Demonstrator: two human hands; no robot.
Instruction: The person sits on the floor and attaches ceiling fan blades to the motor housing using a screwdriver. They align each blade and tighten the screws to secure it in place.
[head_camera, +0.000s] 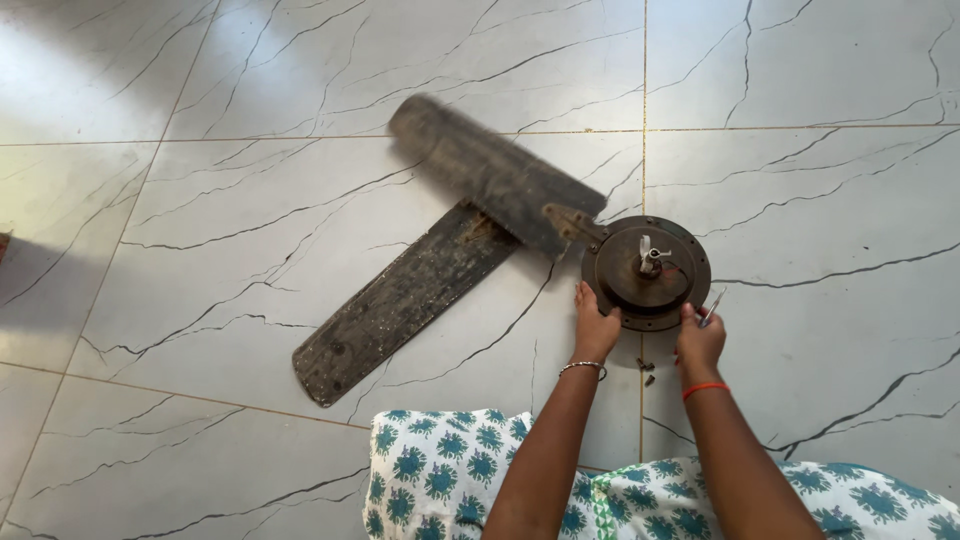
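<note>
**Head view: two hands at a ceiling-fan motor on a tiled floor**

I log both forearms entering from 6 o'clock, reaching forward over patterned green-and-white cloth (440, 470) across the lap.

Left hand (594, 330): wrist straight, fingers curled down, set against the motor housing (646, 272) at its 7 o'clock edge. I read it as closed on the rim, touching it. One thin metal bangle (582, 367) sits on the wrist.

Right hand (699, 343): at the housing's 5 o'clock edge, fingers gathered around a slim screwdriver (712, 305) whose tip points up towards 1 o'clock beside the rim. One orange band (704, 389) circles the wrist.

Motor housing: one, round, dark and rusty, lying flat right of centre in my frame, with one short pale shaft (648, 255) standing at its middle.

Blades: two. One blurred blade (490, 172) runs from the hub towards 10 o'clock and looks attached by its bracket. One second blade (405, 300) lies flat on the floor, stretching towards 8 o'clock, its near end tucked under the first.

Loose screws (647, 371): small dark pieces on the floor between the two wrists, at 6 o'clock of the housing; I count about two, too small to be sure.

Floor (820, 180): large glossy white tiles with dark veining.
</note>
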